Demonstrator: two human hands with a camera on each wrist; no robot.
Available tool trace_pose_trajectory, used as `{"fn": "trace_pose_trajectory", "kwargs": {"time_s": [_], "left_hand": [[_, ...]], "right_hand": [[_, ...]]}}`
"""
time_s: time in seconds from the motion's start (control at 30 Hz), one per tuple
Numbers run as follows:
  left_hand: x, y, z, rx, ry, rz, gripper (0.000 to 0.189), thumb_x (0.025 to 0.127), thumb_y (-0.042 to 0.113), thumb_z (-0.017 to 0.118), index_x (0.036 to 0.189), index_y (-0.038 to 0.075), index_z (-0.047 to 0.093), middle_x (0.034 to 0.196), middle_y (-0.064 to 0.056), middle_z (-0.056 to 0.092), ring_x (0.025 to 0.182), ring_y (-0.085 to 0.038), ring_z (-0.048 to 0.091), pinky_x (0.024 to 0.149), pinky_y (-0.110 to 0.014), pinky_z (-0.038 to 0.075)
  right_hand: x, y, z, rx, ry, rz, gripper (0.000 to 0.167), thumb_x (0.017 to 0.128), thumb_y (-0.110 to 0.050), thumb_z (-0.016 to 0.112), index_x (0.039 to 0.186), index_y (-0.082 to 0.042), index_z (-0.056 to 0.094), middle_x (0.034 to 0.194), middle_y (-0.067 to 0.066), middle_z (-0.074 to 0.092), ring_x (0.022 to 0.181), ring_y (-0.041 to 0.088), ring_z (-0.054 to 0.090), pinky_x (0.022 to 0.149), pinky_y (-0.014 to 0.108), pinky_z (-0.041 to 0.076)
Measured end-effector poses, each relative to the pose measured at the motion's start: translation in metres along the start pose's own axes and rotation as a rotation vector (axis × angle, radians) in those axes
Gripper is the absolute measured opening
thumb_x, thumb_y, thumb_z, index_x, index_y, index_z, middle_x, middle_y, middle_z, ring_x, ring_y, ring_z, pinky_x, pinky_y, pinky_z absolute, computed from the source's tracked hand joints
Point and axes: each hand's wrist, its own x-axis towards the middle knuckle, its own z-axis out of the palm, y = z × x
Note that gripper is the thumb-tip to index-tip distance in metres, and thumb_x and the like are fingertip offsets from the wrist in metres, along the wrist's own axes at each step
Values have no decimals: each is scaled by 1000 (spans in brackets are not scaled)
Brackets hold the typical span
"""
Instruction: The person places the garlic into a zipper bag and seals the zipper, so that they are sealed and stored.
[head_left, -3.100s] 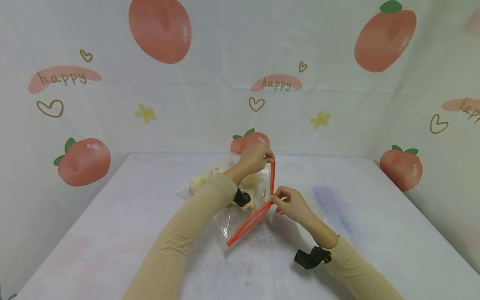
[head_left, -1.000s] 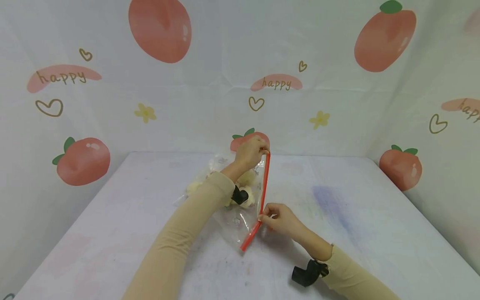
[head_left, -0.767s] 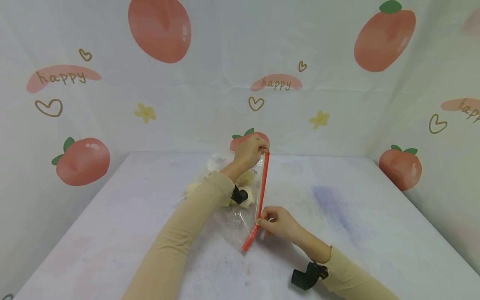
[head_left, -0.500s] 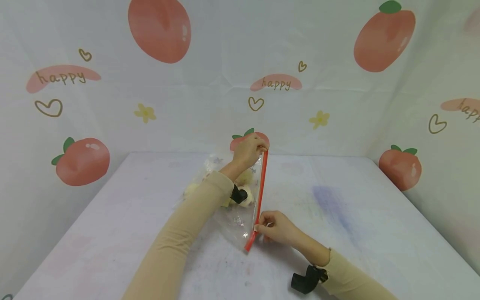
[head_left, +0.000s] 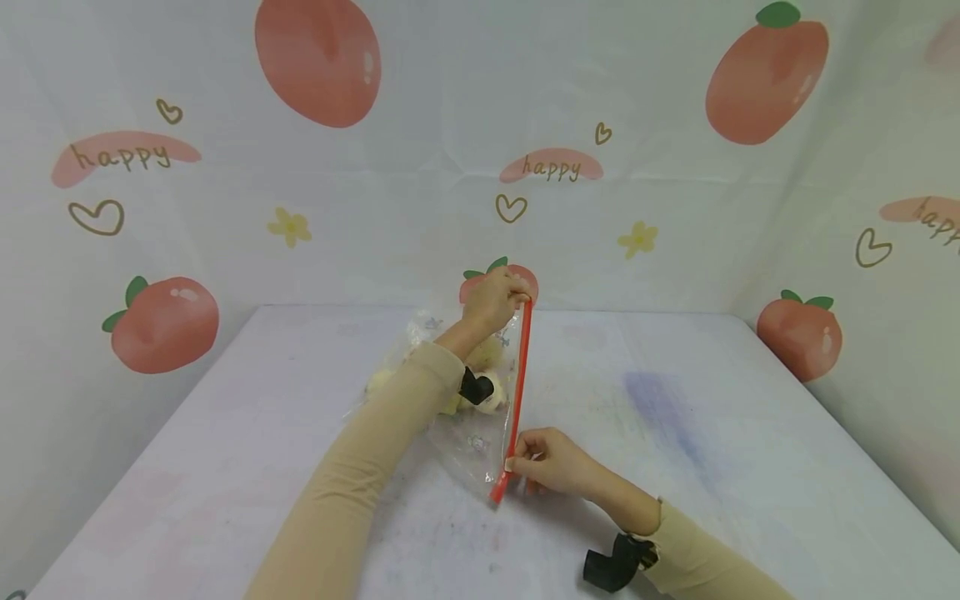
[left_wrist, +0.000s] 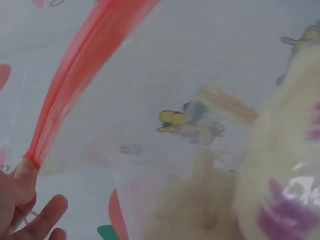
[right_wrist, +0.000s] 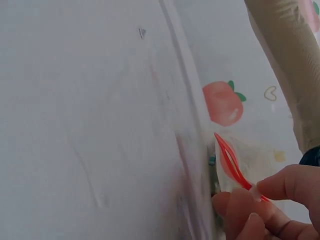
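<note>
My left hand pinches the far end of the red zip strip along the mouth of a clear plastic zip bag. Lower down, near the strip's front end, my right hand pinches it between thumb and finger. Between the hands the strip runs straight; in the right wrist view, its two red edges stand slightly apart beyond the fingers. Several pale, rounded items fill the bag, one cream item bearing purple marks; their kind is unclear. My left forearm hides part of the bag.
A black wrist camera sits on the right sleeve, another on the left. The white table has a faint blue smear to the right. Behind it hangs a cloth printed with fruit.
My right hand has slid along the strip toward its front end. Earlier, a wide gap parted the red edges there; between the hands they now lie together. My left hand has shifted slightly left and up.
</note>
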Motion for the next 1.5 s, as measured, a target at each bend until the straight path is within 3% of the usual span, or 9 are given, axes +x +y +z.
{"fn": "trace_pose_trajectory", "kwargs": {"time_s": [0.3, 0.43, 0.63, 0.93, 1.07, 1.2, 1.5], "left_hand": [[4, -13, -2, -275, -156, -13, 18, 95, 14, 54, 107, 4, 62, 115, -12, 61, 98, -25, 65, 73, -26, 51], [4, -15, -2, -352, -228, -26, 21, 97, 17, 51, 112, 4, 57, 118, -13, 59, 103, -29, 62, 80, -32, 51], [3, -16, -2, -459, -298, -36, 17, 96, 16, 53, 103, 1, 54, 106, -15, 58, 98, -32, 63, 90, -44, 51], [3, -17, 4, -458, -239, -53, 20, 94, 17, 57, 102, 0, 62, 102, -21, 64, 94, -33, 63, 86, -44, 52], [4, -16, 6, -449, -191, -61, 18, 92, 17, 58, 99, 1, 64, 98, -18, 65, 90, -29, 63, 78, -32, 53], [4, -14, 6, -438, -143, -44, 16, 92, 15, 59, 97, 1, 64, 93, -16, 64, 81, -22, 59, 66, -20, 45], [3, -9, 5, -401, -43, -53, 16, 93, 12, 57, 99, -1, 64, 96, -16, 65, 80, -18, 57, 67, -18, 44]], "right_hand": [[1, 3, -5, -31, -30, 25, 20, 86, -16, 63, 77, 0, 57, 72, 10, 64, 50, 9, 55, 46, 24, 43], [1, 4, -5, -26, -38, 26, 18, 86, -15, 63, 78, 1, 59, 73, 12, 66, 50, 9, 56, 46, 24, 43], [1, 3, -9, -32, -20, 46, 17, 86, -15, 63, 80, 1, 59, 73, 12, 66, 51, 9, 56, 46, 25, 44], [0, 0, -9, 21, 2, 44, 22, 88, -16, 62, 82, 5, 62, 75, 18, 68, 52, 7, 56, 51, 25, 48], [0, -1, -9, 36, -8, 34, 23, 88, -15, 63, 80, 7, 62, 73, 20, 67, 53, 7, 56, 51, 24, 49], [-1, -3, -9, 52, -25, 32, 24, 87, -14, 63, 78, 8, 60, 69, 20, 66, 52, 7, 54, 50, 23, 48], [0, -3, -10, 40, -73, -6, 24, 86, -11, 64, 73, 8, 58, 62, 19, 63, 49, 6, 50, 48, 20, 43]]}}
